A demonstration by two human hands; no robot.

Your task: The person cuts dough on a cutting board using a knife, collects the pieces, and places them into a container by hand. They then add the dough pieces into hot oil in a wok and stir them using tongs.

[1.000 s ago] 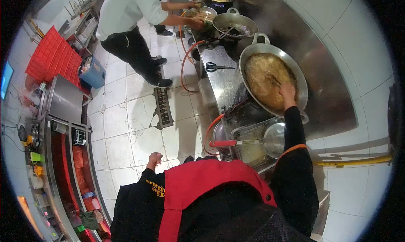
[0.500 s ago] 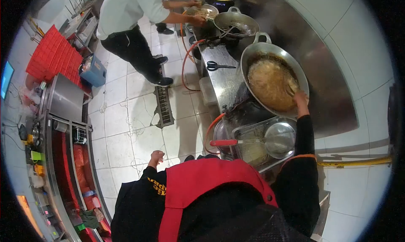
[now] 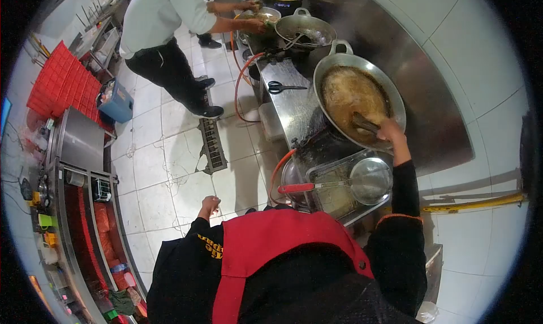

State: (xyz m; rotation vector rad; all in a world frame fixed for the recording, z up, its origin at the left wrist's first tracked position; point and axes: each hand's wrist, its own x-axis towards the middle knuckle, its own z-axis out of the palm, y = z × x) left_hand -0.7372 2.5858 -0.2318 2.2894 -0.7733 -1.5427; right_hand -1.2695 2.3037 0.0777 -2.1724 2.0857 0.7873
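My right hand (image 3: 390, 130) is closed around what look like metal tongs (image 3: 365, 122), reaching over the near rim of a large wok (image 3: 400, 106). The tongs' far end dips into bubbling brown oil (image 3: 352, 95) with pale foam on top. Whatever lies under the foam is hidden. Held out over the floor by my left side, my left hand (image 3: 210, 204) has loosely bent fingers and nothing visible in it. Closest to my body, a strainer (image 3: 370, 181) with a red handle lies across a rectangular metal tray (image 3: 337, 202).
Black scissors (image 3: 284, 87) lie on the steel counter (image 3: 280, 72). A second wok (image 3: 305, 30) sits farther along. Beyond it, a co-worker (image 3: 164, 24) handles a bowl (image 3: 268, 14). An orange hose (image 3: 240, 78) hangs beside the counter. A floor drain (image 3: 211, 146) and red crates (image 3: 65, 83) lie leftward.
My right hand has turned the tongs, so their broad dark side now shows above the oil. The whole view has shifted slightly. My left hand stays out at my side.
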